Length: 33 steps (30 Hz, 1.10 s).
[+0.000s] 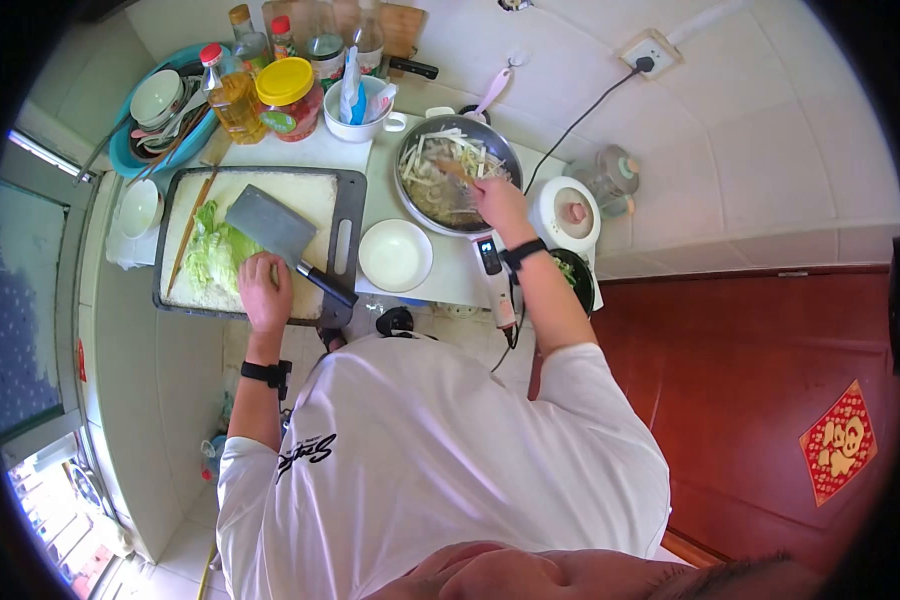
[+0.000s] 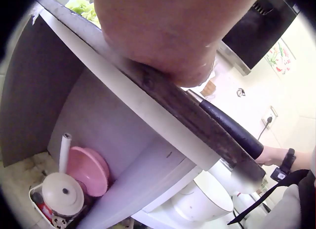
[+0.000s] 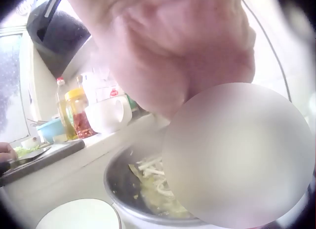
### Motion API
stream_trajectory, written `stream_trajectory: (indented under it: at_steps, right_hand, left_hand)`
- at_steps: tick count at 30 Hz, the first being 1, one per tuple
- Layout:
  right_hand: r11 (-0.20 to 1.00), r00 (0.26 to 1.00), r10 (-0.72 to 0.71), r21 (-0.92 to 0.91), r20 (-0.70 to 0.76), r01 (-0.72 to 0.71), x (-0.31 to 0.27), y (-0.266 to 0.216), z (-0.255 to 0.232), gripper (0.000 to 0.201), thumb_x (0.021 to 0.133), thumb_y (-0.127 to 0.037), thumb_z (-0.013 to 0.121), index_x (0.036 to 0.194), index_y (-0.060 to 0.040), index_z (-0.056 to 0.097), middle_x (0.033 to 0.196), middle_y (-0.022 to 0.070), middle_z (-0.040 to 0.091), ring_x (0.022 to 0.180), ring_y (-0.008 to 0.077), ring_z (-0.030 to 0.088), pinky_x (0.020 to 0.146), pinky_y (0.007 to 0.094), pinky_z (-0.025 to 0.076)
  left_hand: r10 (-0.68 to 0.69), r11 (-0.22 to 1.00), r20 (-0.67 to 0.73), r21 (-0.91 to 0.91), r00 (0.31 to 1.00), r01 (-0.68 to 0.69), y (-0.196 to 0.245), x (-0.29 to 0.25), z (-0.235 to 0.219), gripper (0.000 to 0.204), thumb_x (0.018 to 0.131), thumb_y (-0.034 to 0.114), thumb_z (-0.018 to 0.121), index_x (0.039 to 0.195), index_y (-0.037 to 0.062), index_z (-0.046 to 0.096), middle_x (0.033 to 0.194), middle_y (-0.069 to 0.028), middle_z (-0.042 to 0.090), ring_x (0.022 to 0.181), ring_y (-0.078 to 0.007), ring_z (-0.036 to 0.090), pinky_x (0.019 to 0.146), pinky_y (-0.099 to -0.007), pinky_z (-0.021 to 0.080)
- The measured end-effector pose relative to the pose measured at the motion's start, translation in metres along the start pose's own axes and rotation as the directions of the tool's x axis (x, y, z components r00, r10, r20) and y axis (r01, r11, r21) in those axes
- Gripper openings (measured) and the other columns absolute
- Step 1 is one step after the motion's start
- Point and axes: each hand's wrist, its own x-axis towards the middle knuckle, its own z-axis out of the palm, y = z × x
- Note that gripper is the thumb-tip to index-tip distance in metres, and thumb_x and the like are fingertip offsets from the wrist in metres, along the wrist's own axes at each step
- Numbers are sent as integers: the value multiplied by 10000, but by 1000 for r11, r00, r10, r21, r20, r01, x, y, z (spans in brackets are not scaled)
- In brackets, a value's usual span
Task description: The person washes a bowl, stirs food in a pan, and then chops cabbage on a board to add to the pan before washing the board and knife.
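In the head view my right hand (image 1: 505, 208) grips a wooden spatula (image 1: 454, 171), its end down among pale strips of food (image 1: 455, 150) in a frying pan (image 1: 407, 190). My left hand (image 1: 266, 288) rests at the near side of the cutting board (image 1: 310, 190), fingertips beside the chopped lettuce (image 1: 210, 250). A cleaver (image 1: 270, 220) lies across the board just beyond that hand, its black handle (image 1: 328, 284) pointing toward me. From the left wrist the left hand (image 2: 163, 36) shows low over the board's edge; its fingers are hidden there.
A white bowl (image 1: 396, 256) stands between board and pan. Bottles, a yellow-lidded jar (image 1: 286, 82) and a white pot (image 1: 358, 128) line the back. A blue basin (image 1: 122, 150) of dishes is far left. Right of the pan are a lidded white cooker (image 1: 565, 225) and a power cord (image 1: 582, 125).
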Motion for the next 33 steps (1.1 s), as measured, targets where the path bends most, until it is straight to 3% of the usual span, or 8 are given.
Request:
stream_trajectory:
  at_steps: [5, 7, 12, 19, 23, 29, 31, 33]
  right_hand:
    - [1000, 1000, -5, -6, 22, 5, -45, 11, -71, 191, 828, -243, 634, 939, -133, 743, 830, 149, 694, 790, 352, 672, 698, 463, 539]
    - [998, 947, 7, -63, 323, 14, -54, 0, -94, 188, 827, -249, 634, 927, -139, 749, 833, 150, 694, 789, 351, 671, 702, 461, 540]
    - [997, 1000, -1, 80, 19, -1, -34, -3, -23, 171, 832, -241, 625, 890, -135, 747, 840, 160, 690, 789, 355, 670, 703, 462, 539]
    - [1000, 994, 11, 20, -108, -9, 35, -2, -9, 218, 857, -279, 625, 977, -138, 740, 856, 178, 686, 794, 376, 664, 728, 474, 536]
    - [998, 998, 60, -5, 34, -60, 27, 3, 7, 232, 856, -286, 621, 1013, -155, 732, 866, 159, 694, 796, 376, 665, 745, 471, 540]
    - [1000, 991, 7, 13, 131, -9, -37, 11, -77, 191, 833, -237, 618, 954, -157, 743, 868, 145, 696, 804, 352, 670, 723, 459, 540]
    - [998, 932, -4, -53, 364, 25, -54, 8, -92, 193, 828, -234, 627, 960, -156, 743, 862, 141, 694, 806, 352, 668, 720, 457, 539]
    - [998, 938, -52, -20, 343, 63, -56, 18, -56, 185, 829, -227, 629, 955, -157, 746, 848, 148, 692, 807, 351, 668, 718, 457, 538]
  left_hand:
    - [-19, 1000, 21, 2, 1000, 19, 0, -3, 0, 76, 813, 44, 641, 857, 41, 579, 922, -132, 602, 879, -345, 562, 775, -440, 437]
    - [-20, 1000, 24, -6, 1000, 20, 0, -1, -1, 76, 814, 44, 641, 855, 39, 578, 921, -132, 601, 876, -344, 562, 775, -441, 437]
    - [-5, 1000, 13, -3, 1000, 5, 2, -1, 0, 75, 816, 46, 641, 851, 39, 576, 921, -132, 600, 876, -343, 561, 775, -441, 436]
    - [-7, 1000, 14, 8, 1000, 7, 2, -1, -1, 78, 813, 45, 643, 852, 39, 575, 922, -130, 599, 880, -343, 558, 778, -439, 435]
    - [-13, 1000, 17, -13, 1000, 14, 1, 1, -1, 81, 811, 43, 641, 855, 39, 574, 923, -130, 598, 879, -344, 557, 778, -441, 435]
    - [-23, 1000, 14, -7, 1000, 23, 3, -1, -1, 85, 807, 37, 642, 857, 39, 574, 925, -129, 599, 873, -348, 558, 776, -441, 434]
    - [-24, 1000, 8, 2, 1000, 24, 5, 1, -1, 82, 808, 34, 640, 858, 38, 575, 924, -129, 599, 872, -348, 558, 776, -441, 435]
    - [-16, 1000, 8, -4, 1000, 16, 3, 1, 0, 80, 809, 33, 638, 859, 38, 575, 924, -129, 599, 873, -348, 558, 778, -440, 435]
